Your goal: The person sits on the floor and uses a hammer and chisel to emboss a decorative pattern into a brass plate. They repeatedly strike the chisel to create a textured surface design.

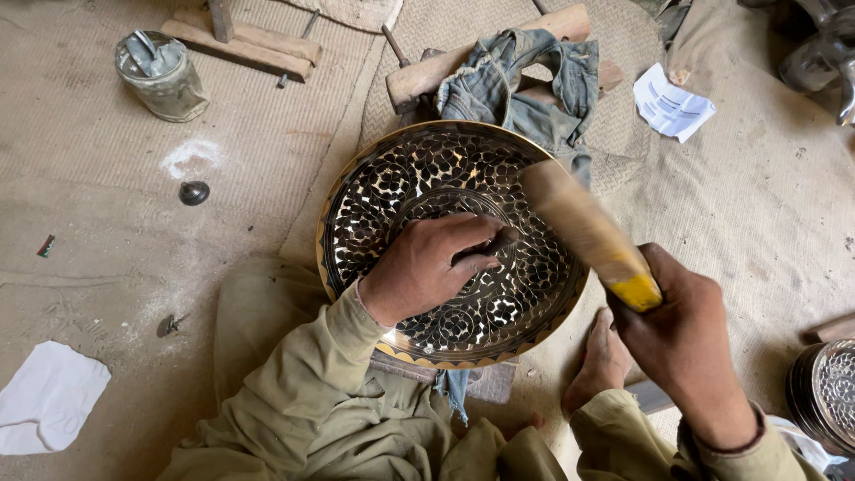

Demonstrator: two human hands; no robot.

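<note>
A large round metal plate (pixel 374 191) with black and silver floral engraving and a gold rim rests tilted on my lap. My left hand (pixel 427 263) lies on the plate's middle and grips a small dark chisel (pixel 500 240) against the surface. My right hand (pixel 681 325) holds a wooden mallet (pixel 583 227) by its yellow-banded handle. The mallet head is blurred, raised above the plate's right side. My bare foot (pixel 601 361) shows below the plate.
A blue denim cloth (pixel 534 85) lies over a wooden block (pixel 419 76) behind the plate. A dented tin can (pixel 165 76), white powder (pixel 189 156), paper scraps (pixel 672 107), a white cloth (pixel 49 396) and another engraved plate (pixel 824 392) sit on the woven mat.
</note>
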